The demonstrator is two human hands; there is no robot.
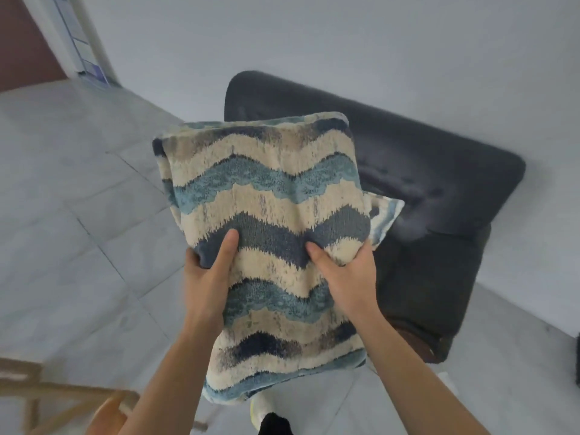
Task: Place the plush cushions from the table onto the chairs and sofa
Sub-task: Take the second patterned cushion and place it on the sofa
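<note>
Grey floor tiles (78, 215) and a pale wall (345, 42) are framing a dark upholstered chair (439, 183). Both forearms are reaching forward from below, holding a wavy blue-and-cream cushion (266, 183) in the air, overlapping the chair's left side in view. The left hand (207, 277) is gripping its left edge, thumb pressing into the front face. The right hand (348, 277) is pinching the right edge likewise, its fingers hidden behind the fabric.

The left hand (205, 277) and right hand (348, 277) are showing bare, forearms uncovered. 1 foot is wearing a white shoe (257, 410) edged yellow-green, black cloth (276, 424) adjoining it.
</note>
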